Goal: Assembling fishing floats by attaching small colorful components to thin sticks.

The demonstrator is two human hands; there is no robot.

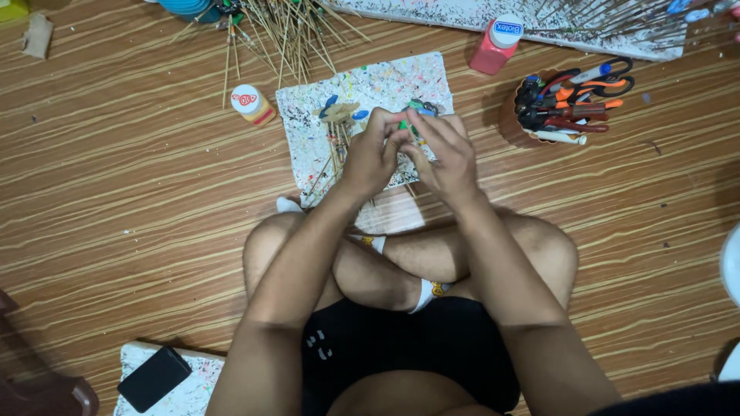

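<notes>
A small green piece (406,127) is pinched between the left hand (374,154) and right hand (443,158), fingers closed on it, above the paint-spattered board (385,81). An assembly step seems underway; steady alignment is called for next. Thin sticks (293,35) lie beyond.
</notes>
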